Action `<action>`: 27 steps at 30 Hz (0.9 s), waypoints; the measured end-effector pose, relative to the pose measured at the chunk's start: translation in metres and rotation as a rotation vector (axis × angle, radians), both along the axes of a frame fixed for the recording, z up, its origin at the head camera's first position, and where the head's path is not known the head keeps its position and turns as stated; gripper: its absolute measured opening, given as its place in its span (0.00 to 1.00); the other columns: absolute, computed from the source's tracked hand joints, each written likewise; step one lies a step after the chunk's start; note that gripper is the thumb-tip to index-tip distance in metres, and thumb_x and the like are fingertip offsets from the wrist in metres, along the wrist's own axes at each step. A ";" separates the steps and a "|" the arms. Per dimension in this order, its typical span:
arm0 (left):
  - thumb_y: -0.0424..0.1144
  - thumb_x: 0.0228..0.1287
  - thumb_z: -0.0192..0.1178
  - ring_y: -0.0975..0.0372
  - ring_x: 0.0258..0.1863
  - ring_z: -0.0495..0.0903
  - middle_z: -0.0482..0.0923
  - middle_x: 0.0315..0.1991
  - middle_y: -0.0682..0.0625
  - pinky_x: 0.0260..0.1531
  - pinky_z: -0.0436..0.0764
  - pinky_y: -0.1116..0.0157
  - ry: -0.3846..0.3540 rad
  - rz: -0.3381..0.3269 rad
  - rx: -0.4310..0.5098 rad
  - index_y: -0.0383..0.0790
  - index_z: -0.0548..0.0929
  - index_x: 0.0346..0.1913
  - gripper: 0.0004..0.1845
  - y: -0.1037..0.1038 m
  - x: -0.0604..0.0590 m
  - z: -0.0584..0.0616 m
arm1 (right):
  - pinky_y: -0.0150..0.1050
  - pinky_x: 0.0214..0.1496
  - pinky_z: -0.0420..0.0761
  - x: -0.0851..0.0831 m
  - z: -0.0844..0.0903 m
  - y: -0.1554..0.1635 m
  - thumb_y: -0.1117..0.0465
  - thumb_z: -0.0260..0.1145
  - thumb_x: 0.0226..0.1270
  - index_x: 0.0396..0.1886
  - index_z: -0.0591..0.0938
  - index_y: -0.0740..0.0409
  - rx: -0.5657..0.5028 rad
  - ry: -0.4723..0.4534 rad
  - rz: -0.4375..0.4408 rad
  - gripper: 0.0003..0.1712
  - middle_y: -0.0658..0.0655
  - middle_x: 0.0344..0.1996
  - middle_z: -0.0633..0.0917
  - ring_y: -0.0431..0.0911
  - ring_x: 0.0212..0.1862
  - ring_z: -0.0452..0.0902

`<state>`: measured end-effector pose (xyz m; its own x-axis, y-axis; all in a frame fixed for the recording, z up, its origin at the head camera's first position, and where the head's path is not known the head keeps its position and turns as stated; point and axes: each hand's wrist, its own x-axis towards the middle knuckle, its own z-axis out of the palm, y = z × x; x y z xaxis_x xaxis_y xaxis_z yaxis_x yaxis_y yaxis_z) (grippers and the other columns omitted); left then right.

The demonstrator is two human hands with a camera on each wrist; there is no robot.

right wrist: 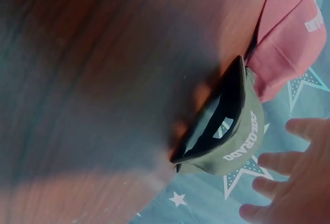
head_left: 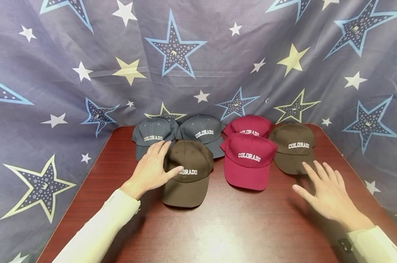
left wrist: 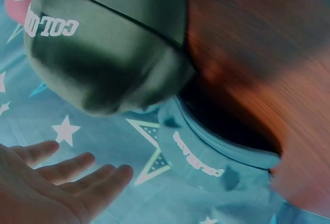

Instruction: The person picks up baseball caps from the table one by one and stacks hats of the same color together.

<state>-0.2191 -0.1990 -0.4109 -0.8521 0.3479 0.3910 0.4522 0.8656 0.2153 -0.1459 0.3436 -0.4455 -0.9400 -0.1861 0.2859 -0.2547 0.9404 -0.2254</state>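
Observation:
My left hand [head_left: 149,168], fingers spread, hovers at the left side of the front brown cap [head_left: 186,190]; its thumb covers part of the white COLORADO lettering in the head view. In the left wrist view a gap shows between the fingers [left wrist: 108,183] and that cap [left wrist: 108,54]. To the right, my right hand [head_left: 328,193] hangs in the air with fingers apart, just in front of the other brown cap [head_left: 293,149]. It holds nothing. A front red cap [head_left: 249,164] sits between the hands.
Behind stand two blue-grey caps, the left one [head_left: 155,128] partly behind my left hand and the other [head_left: 199,126] behind the front brown cap. A second red cap [head_left: 247,122] is partly hidden. A star-patterned cloth [head_left: 218,54] hangs behind the wooden table [head_left: 247,226].

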 end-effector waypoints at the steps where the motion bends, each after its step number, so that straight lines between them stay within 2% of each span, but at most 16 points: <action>1: 0.72 0.57 0.64 0.43 0.72 0.64 0.66 0.72 0.35 0.63 0.73 0.41 -0.005 0.001 -0.004 0.36 0.65 0.76 0.54 0.003 -0.002 0.000 | 0.74 0.73 0.37 0.000 0.000 0.000 0.35 0.65 0.68 0.80 0.62 0.58 -0.002 -0.001 0.001 0.51 0.77 0.72 0.62 0.75 0.75 0.48; 7: 0.75 0.53 0.65 0.39 0.72 0.62 0.64 0.73 0.33 0.63 0.73 0.39 -0.042 0.012 -0.030 0.38 0.63 0.77 0.58 0.025 -0.011 0.004 | 0.73 0.73 0.37 0.002 -0.003 0.001 0.35 0.66 0.68 0.79 0.63 0.58 -0.014 -0.005 -0.005 0.50 0.77 0.72 0.62 0.75 0.75 0.48; 14: 0.76 0.46 0.68 0.36 0.73 0.59 0.61 0.73 0.29 0.67 0.69 0.41 -0.101 0.016 -0.070 0.41 0.60 0.79 0.64 0.047 -0.021 0.009 | 0.72 0.74 0.35 0.002 -0.005 0.001 0.34 0.66 0.68 0.79 0.63 0.58 -0.019 -0.005 -0.009 0.50 0.77 0.72 0.62 0.74 0.75 0.47; 22: 0.77 0.41 0.71 0.35 0.75 0.55 0.56 0.76 0.31 0.63 0.71 0.37 -0.209 0.035 -0.100 0.45 0.57 0.81 0.67 0.055 -0.026 0.012 | 0.73 0.74 0.37 0.002 -0.004 0.000 0.35 0.65 0.68 0.78 0.64 0.59 -0.018 -0.011 -0.009 0.50 0.76 0.72 0.62 0.74 0.75 0.48; 27: 0.77 0.37 0.73 0.34 0.74 0.55 0.55 0.76 0.32 0.61 0.73 0.37 -0.250 0.050 -0.114 0.45 0.57 0.81 0.70 0.056 -0.029 0.008 | 0.72 0.74 0.36 0.001 -0.004 0.000 0.35 0.65 0.68 0.79 0.63 0.59 -0.014 -0.002 0.000 0.49 0.76 0.72 0.62 0.74 0.75 0.47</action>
